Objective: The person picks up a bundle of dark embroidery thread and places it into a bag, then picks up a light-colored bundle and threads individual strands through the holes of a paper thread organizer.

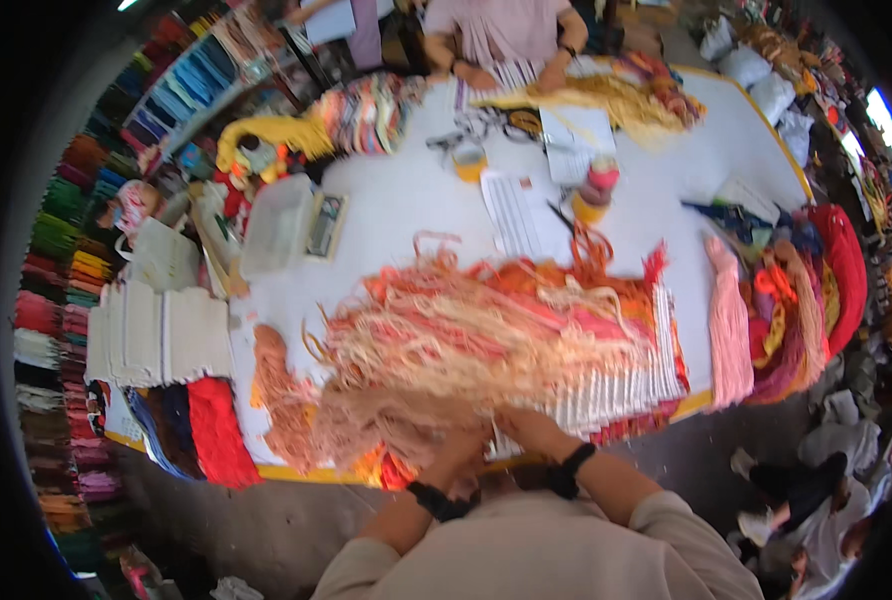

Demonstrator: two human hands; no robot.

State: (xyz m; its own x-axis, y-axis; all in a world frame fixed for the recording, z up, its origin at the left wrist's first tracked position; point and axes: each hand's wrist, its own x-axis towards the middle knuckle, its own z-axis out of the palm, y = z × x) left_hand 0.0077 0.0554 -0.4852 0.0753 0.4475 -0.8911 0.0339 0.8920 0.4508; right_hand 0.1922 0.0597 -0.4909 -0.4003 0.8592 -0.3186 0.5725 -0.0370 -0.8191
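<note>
At the near table edge, my left hand (463,438) is beside a skein of dusty-brown yarn (391,420); blur and overlap hide its fingers. Close to its right, my right hand (534,430) has its fingers bent together at the left end of a white ribbed cloth (606,400). Whatever lies between those fingers is too small to make out. Beyond both hands spreads a thick heap of loose pink, cream and coral yarn (486,335), partly covering the cloth. Another brownish skein (281,390) lies to the left.
Pink (729,320) and red skeins (844,270) hang over the right edge. Folded white cloths (161,335) and a red skein (218,430) are at left. A plastic box (276,228), paper sheet (511,212) and tape rolls (594,200) lie farther back. Across the table, another person (506,40) handles yellow yarn.
</note>
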